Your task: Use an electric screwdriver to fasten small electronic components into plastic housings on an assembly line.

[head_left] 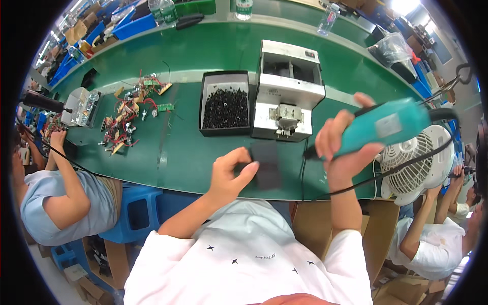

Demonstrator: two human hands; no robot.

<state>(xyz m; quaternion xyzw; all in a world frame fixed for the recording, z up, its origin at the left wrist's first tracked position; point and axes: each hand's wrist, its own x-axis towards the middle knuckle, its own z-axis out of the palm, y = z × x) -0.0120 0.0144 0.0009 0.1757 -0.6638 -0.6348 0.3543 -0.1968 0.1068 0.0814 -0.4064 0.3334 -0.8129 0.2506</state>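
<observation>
Fingers of your right hand (341, 147) wrap the teal electric screwdriver (382, 127), tip angled down left over the green bench (203, 152); keep it plumb. Your left hand (230, 173) pinches the small dark block (265, 163) at the near edge; hold it flat.

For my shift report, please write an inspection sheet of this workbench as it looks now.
Surface: green bench, mostly bare near the worker.
Job's things: teal electric screwdriver; small dark flat part; black tray of dark screws; white screw feeder.
Clutter: pile of wired circuit boards.
Hands: left hand pinches the dark part; right hand grips the screwdriver.
Cables: black cord from the screwdriver.
Surroundings: white fan, plastic bottles, blue bins, co-workers on both sides.
</observation>
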